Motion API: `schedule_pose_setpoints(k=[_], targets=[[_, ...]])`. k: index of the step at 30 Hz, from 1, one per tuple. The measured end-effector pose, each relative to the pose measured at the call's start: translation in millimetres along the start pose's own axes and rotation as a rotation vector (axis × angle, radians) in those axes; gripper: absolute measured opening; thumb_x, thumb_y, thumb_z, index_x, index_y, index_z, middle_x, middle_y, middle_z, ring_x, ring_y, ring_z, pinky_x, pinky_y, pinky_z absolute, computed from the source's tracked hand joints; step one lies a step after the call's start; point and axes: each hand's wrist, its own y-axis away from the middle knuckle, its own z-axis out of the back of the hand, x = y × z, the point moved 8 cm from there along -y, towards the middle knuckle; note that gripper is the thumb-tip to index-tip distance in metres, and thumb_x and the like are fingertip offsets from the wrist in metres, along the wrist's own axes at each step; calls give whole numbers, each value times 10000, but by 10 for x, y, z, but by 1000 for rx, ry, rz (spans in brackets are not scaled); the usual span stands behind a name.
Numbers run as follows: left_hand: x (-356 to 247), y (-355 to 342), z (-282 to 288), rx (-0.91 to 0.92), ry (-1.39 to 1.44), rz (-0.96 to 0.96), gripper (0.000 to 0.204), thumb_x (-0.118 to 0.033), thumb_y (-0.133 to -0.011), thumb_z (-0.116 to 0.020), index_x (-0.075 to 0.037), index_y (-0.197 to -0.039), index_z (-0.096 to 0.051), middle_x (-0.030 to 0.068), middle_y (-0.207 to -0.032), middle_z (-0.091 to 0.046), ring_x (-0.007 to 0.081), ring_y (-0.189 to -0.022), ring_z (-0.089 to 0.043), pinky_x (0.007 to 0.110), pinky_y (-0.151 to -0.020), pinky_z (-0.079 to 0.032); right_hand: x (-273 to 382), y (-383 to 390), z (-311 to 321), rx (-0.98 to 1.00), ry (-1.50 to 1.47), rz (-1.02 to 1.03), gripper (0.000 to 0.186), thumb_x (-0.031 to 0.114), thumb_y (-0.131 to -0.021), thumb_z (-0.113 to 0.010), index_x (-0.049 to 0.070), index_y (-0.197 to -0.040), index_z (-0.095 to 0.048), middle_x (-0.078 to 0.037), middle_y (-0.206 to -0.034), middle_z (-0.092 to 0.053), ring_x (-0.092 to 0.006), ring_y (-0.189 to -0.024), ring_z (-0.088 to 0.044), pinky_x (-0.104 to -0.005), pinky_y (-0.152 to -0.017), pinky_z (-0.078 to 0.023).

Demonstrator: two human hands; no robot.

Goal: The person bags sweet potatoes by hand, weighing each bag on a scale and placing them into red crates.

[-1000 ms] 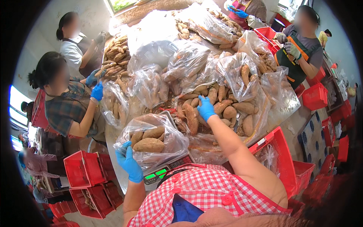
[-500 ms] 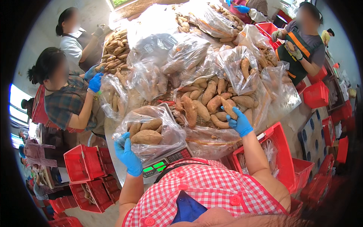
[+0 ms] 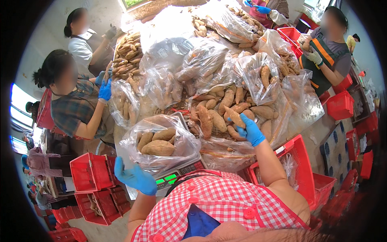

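My right hand (image 3: 251,132), in a blue glove, grips a long sweet potato (image 3: 234,116) above the heap of sweet potatoes (image 3: 218,120) in front of me. To the near left, my blue-gloved left hand (image 3: 134,176) is open and holds nothing. It hovers just on my side of a clear plastic bag (image 3: 186,144), apart from it. Several large sweet potatoes (image 3: 157,148) lie in that bag, whose mouth gapes upward. The bag rests on a digital scale (image 3: 167,178) with green-lit displays; the bag covers most of its platform.
Filled clear bags (image 3: 203,60) crowd the table's far half. Red crates (image 3: 89,172) are stacked at the left; another red crate (image 3: 300,161) stands by my right arm. Co-workers handle sweet potatoes at the left and far right. A small red object (image 3: 179,110) lies beyond the scale.
My left hand has released the bag's edge and drawn back toward me. My right hand has shifted slightly left with the sweet potato. The nearer left co-worker now holds one up.
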Motion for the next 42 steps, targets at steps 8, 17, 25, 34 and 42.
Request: schedule_pose_setpoints(k=[8,17,25,34,42], targets=[[-5,62,-352,293,121,105,447,22,-771,-611,-18,-1210,-530,112,-1240,-476,251,-1198,-449,387,-1070,-306,1037,-110,-236,-940,1967,869,310,105,-805,-598,64,-1108,-644,-151,-879,-629,-330,-881,-595,-440,-791,-485],[-6,-12,-424,321,76,96,436,34,-764,-602,-18,-1191,-538,103,-1228,-497,244,-1204,-458,378,-1080,-301,126,-1976,-125,-88,2389,405,537,14,-774,-604,189,-1279,-546,-70,-1190,-580,-273,-1048,-578,-396,-870,-464],[-247,-29,-379,308,20,34,400,20,-774,-606,-18,-1169,-557,99,-1221,-489,244,-1202,-455,377,-1073,-301,668,-1294,-72,-414,1624,667,450,100,-814,-689,135,-1249,-580,-92,-1162,-598,-279,-961,-627,-395,-756,-523],[-781,541,-1405,1057,385,65,334,-64,-848,-632,-25,-1178,-596,105,-1057,-631,224,-936,-591,323,-833,-464,435,366,-388,-181,158,508,428,201,-913,-621,6,-1281,-523,-109,-1215,-600,-176,-917,-626,-283,-685,-530],[-837,1436,-1968,1427,671,565,488,-190,-966,-531,-41,-1410,-396,85,-1127,-626,123,-879,-565,263,-835,-446,296,860,-945,-49,350,522,508,312,-952,-557,-46,-1306,-498,-144,-1276,-573,-201,-1067,-592,-301,-811,-509]])
